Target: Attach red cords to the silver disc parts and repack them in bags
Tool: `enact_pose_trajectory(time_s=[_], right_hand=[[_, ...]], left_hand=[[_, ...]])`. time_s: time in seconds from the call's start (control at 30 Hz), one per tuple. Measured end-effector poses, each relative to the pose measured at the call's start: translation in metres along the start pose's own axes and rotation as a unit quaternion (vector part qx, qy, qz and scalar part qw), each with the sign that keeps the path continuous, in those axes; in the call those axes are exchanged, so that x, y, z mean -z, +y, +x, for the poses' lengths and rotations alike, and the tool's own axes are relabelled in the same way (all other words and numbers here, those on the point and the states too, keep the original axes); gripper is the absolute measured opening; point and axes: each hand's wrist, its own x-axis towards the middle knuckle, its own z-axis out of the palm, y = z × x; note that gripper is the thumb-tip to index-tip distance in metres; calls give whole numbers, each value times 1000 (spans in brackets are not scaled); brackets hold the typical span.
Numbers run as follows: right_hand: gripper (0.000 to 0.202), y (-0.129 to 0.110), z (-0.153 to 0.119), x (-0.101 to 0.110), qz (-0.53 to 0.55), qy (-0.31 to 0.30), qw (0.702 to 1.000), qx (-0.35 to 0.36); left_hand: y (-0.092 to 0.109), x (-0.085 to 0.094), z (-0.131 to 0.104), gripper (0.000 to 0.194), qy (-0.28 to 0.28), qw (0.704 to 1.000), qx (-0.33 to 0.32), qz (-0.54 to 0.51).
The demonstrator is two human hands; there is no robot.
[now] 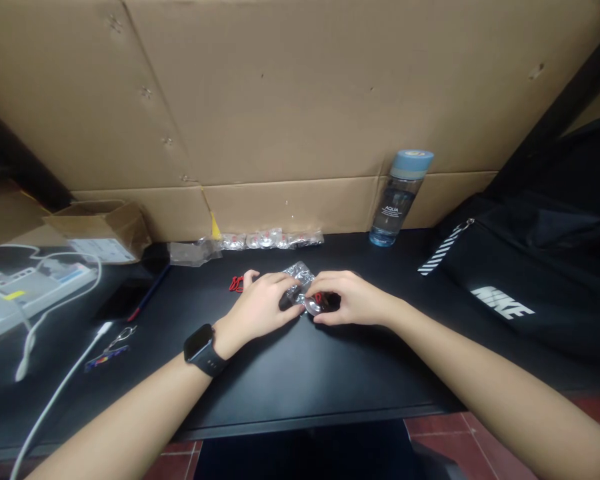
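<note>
My right hand (355, 298) is curled at the middle of the black desk, thumb and fingers closed round a shiny round metal piece (313, 306) with something red beside it. I cannot make out exactly what this piece is. Facing it, my left hand (265, 303), below a black wristwatch (199, 344), pinches the edge of a crinkled transparent plastic bag (299, 272). The bag's lower part lies between both hands and is partly hidden by the fingers. A red cord (236, 284) lies on the desk just left of my left hand.
Several small plastic-wrapped items (265, 239) line the back cardboard wall. A water bottle (394, 203) and a black bag (520, 287) stand at right. To the left are a small cardboard box (105, 230), a phone (135, 290), a keyring (111, 350), a power strip (40, 293) and white cables.
</note>
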Motion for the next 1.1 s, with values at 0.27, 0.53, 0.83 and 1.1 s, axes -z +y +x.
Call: enact_pose_trajectory(time_s=[0.27, 0.53, 0.83, 1.1], right_hand=[[31, -1, -1, 1, -13, -2, 1000, -11], [33, -3, 1, 0, -8, 0, 1000, -13], [33, -3, 2, 0, -10, -1, 1000, -16], [29, -3, 2, -1, -9, -10, 1000, -17]], left_hand=[[-3, -2, 1, 23, 10, 1000, 2, 11], [2, -4, 3, 12, 1, 1000, -29, -11], [6, -1, 4, 16, -14, 999, -30, -13], [5, -4, 4, 16, 5, 1000, -23, -16]])
